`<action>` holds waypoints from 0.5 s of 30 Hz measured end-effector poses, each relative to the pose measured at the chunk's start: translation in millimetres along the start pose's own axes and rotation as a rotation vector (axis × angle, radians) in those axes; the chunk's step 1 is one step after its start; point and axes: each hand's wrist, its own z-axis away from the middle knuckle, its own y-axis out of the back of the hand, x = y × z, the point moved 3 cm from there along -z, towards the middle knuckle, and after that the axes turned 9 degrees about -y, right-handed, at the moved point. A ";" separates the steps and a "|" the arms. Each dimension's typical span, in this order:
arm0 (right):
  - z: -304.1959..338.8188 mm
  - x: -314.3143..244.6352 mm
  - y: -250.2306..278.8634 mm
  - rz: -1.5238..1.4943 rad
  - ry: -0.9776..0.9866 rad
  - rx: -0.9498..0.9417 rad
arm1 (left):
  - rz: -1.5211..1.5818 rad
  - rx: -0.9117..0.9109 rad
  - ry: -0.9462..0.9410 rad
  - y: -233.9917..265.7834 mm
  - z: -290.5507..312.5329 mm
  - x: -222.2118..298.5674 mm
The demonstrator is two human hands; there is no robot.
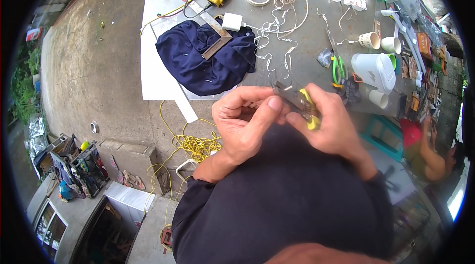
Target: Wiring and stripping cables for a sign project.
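My right hand (330,121) is closed around a small pair of yellow-handled pliers (311,121) with a spring between the handles. The pliers' dark jaws point up and left, close to my left fingertips. My left hand (243,125) is pinched shut, thumb against forefinger, right beside the jaws. What it grips is too small and hidden to name. A short white piece (288,88) shows by the jaws. Beyond my hands, several small white wire pieces (267,57) lie on the grey table (316,31).
A navy cloth (198,73) lies left on the table, with a metal square (217,45) on it. Green-handled scissors (339,70), a white pitcher (371,70) and cups (368,41) stand at right. Yellow cord (198,147) tangles on the floor. Another person (431,155) is at far right.
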 end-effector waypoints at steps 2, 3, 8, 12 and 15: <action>0.1 0.8 0.3 0.007 -0.001 0.000 | 0.069 0.057 0.006 -1.5 -0.6 -1.0; 0.0 1.2 0.4 0.009 -0.007 0.001 | 0.069 0.057 0.006 -1.7 -0.4 -1.4; -0.4 2.4 0.7 0.001 -0.021 0.009 | 0.035 0.064 0.007 -3.2 -1.9 -1.8; -0.9 3.6 1.2 -0.008 -0.029 0.013 | 0.037 0.066 0.000 -2.8 -2.3 -4.7; -0.4 4.1 1.7 -0.015 -0.039 0.009 | 0.032 0.074 0.010 -3.4 -1.6 -5.4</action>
